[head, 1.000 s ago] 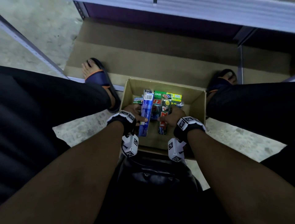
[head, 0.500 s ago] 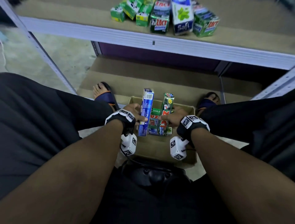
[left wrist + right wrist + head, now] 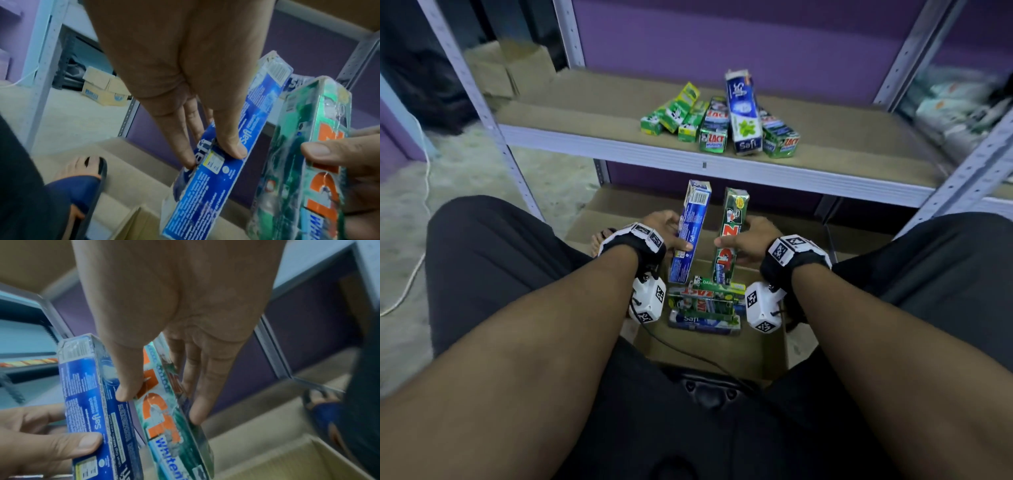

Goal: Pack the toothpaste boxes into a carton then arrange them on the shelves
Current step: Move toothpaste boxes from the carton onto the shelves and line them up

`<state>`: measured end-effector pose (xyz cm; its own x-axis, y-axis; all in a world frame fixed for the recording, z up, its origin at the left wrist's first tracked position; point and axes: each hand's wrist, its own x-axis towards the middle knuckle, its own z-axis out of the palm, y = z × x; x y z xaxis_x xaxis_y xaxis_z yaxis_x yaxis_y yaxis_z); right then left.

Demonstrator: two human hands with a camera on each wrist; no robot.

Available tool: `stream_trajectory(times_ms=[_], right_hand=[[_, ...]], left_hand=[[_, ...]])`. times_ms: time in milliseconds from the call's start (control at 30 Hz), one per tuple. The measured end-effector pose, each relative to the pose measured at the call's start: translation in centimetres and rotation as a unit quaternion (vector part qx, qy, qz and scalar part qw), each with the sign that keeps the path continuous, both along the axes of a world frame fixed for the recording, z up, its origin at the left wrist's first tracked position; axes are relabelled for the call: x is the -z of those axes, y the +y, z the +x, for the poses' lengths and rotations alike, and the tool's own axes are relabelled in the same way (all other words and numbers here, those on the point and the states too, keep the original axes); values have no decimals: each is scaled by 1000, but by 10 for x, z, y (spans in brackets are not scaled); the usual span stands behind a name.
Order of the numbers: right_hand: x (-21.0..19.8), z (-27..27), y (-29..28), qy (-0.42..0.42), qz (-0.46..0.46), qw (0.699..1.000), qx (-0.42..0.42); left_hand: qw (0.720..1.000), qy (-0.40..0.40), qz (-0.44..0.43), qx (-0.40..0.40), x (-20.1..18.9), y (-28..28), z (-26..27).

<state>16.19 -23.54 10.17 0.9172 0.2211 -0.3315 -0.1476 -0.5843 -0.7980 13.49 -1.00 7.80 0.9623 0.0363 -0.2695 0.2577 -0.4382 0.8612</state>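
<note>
My left hand (image 3: 666, 231) grips a blue Safi toothpaste box (image 3: 690, 231) (image 3: 222, 154) (image 3: 98, 410), thumb on one face and fingers on the other. My right hand (image 3: 751, 240) grips a green Zact toothpaste box (image 3: 729, 236) (image 3: 308, 162) (image 3: 164, 410) the same way. Both boxes stand nearly upright, side by side, above the open carton (image 3: 722, 353) between my legs. Several toothpaste boxes (image 3: 703, 303) lie flat in the carton. A cluster of toothpaste boxes (image 3: 722, 120) sits on the shelf board (image 3: 592, 106) ahead.
Grey metal shelf uprights (image 3: 482, 113) frame the shelf on both sides. A lower shelf board (image 3: 626, 205) lies beyond the carton. Cardboard cartons (image 3: 506, 68) sit at the far left. My feet in sandals (image 3: 82, 175) flank the carton. White packets (image 3: 955, 106) fill the shelving at right.
Both hands have lifted the two boxes up out of the carton. My head has tilted up, bringing the shelf with its boxes into full view.
</note>
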Motion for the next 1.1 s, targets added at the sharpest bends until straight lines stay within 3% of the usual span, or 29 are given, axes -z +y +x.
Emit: stream_trajectory(times_ms=[200, 333, 633, 800, 1100], right_hand=[[-77, 9, 9, -81, 26, 996, 11], [-126, 26, 15, -126, -11, 992, 0], [-200, 77, 37, -190, -73, 979, 11], [-207, 117, 64, -229, -175, 958, 5], [-180, 182, 109, -268, -307, 913, -21]], left_hand=[[994, -88, 53, -26, -72, 13, 17], [987, -129, 81, -46, -116, 20, 28], [958, -168, 214, -96, -179, 46, 70], [932, -182, 279, -142, -194, 66, 103], [904, -159, 387, -91, -191, 81, 167]])
